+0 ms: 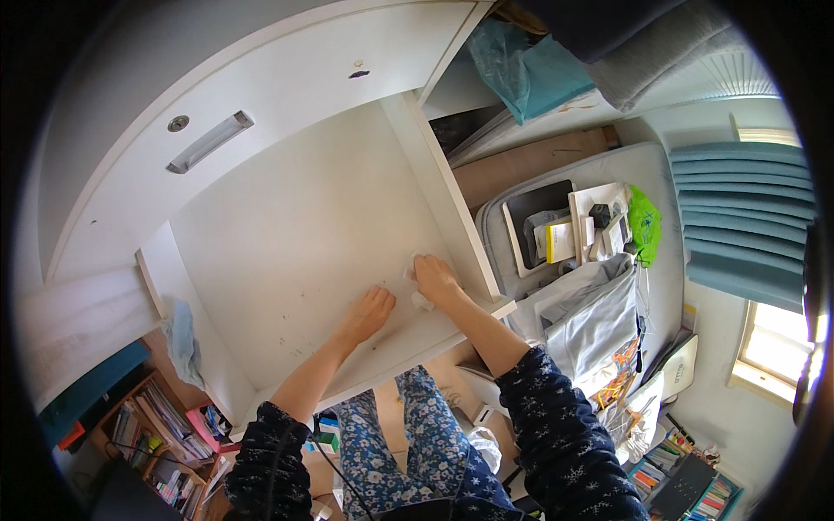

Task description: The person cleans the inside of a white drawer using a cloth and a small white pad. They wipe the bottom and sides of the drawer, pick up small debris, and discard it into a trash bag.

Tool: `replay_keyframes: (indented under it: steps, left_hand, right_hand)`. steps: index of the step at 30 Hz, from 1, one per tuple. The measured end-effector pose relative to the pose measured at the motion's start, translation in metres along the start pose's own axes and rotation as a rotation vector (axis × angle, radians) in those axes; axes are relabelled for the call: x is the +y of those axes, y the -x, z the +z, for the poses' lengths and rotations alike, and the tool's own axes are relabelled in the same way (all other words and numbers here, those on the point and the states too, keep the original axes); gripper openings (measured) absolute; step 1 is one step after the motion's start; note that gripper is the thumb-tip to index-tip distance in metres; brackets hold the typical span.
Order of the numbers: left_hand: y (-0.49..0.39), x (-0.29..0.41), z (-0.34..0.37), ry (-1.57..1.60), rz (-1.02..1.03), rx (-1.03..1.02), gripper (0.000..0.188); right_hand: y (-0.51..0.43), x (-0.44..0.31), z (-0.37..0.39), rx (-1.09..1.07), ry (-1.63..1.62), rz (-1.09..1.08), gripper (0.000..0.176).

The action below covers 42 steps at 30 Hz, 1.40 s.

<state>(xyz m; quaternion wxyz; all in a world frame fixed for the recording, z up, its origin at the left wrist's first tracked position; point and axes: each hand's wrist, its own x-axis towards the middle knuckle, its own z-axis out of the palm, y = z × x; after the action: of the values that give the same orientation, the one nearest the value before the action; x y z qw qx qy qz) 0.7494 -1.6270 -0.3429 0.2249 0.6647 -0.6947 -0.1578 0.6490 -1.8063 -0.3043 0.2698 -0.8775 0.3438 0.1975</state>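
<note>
In front of me a white drawer [280,215] is pulled out, with small dark specks on its bottom near the front. My right hand [435,279] is closed on a crumpled white tissue [410,268], pressed on the drawer bottom near the right wall. Another white wad [422,301] lies just below that hand, by the front panel. My left hand [368,314] rests on the drawer bottom to the left, its fingers curled; whether anything is under them cannot be seen. A light blue cloth [184,342] hangs over the drawer's left wall.
Above the drawer is a white front with a recessed metal handle [210,142] and a lock [178,123]. On the right, a mattress [658,176] holds boxes, a green bag [644,225] and grey fabric [589,312]. A bookshelf [156,423] stands at lower left.
</note>
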Motion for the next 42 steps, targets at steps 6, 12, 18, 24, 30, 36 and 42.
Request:
replay_keyframes:
  steps: [6,12,18,24,30,36,42]
  left_hand:
    - [0.009,0.000,-0.006,0.147,-0.044,0.039,0.007]
    - [0.022,0.000,-0.018,0.286,-0.182,0.171,0.014]
    - [0.013,0.005,-0.015,0.238,-0.208,0.226,0.012]
    - [0.006,0.007,-0.007,0.190,-0.144,0.167,0.011]
    - [0.009,0.008,-0.003,0.080,-0.081,0.100,0.008]
    - [0.005,0.008,-0.001,0.054,-0.055,0.069,0.008]
    - [0.003,0.008,0.000,-0.134,0.001,0.031,0.008]
  right_hand:
    - [-0.001,0.003,0.005,0.013,0.030,-0.024,0.013]
    - [-0.004,0.000,0.004,-0.020,0.036,0.006,0.013]
    - [-0.003,-0.004,-0.003,-0.080,0.071,0.030,0.015]
    - [-0.001,-0.007,-0.005,-0.070,0.029,0.040,0.016]
    - [-0.001,-0.002,0.002,-0.017,0.035,0.004,0.015]
    - [-0.003,0.001,0.000,-0.053,0.012,0.000,0.016]
    - [0.000,-0.002,-0.003,-0.033,-0.020,0.023,0.017]
